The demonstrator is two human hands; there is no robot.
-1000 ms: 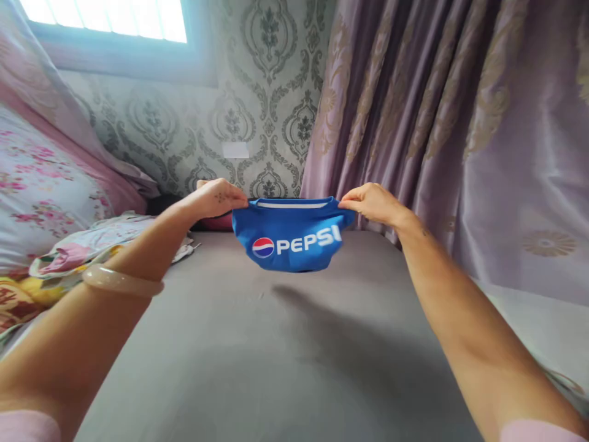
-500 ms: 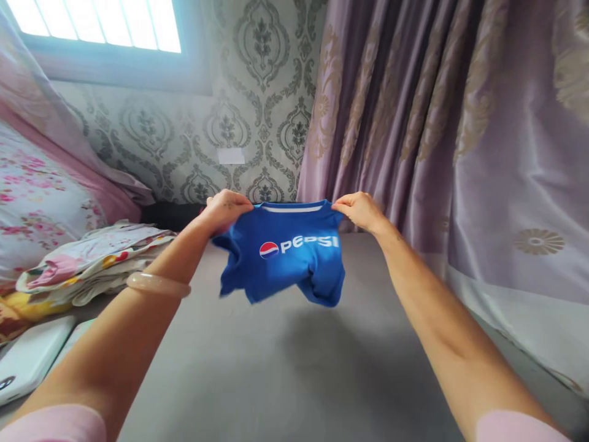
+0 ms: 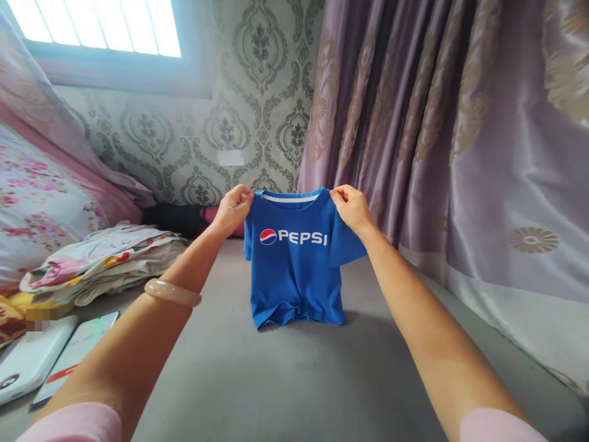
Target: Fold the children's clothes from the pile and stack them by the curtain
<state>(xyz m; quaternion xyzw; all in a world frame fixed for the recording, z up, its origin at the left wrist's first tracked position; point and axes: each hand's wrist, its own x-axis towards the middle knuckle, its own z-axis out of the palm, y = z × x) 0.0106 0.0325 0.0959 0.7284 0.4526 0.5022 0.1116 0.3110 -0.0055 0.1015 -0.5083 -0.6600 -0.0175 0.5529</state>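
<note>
the left hand (image 3: 235, 205) and right hand (image 3: 352, 205) pinch the blue t-shirt (image 3: 294, 279) by its shoulders, fingertips closed on cloth, upright over the grey surface (image 3: 276, 387). uneven lowering could crease the curled hem; a slipping pinch could drop one shoulder. the back is hidden; hem contact is unclear.

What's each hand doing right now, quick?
Left hand: closed, pinching the blue T-shirt at one shoulder beside the collar.
Right hand: closed, pinching the same shirt at its other shoulder.
</note>
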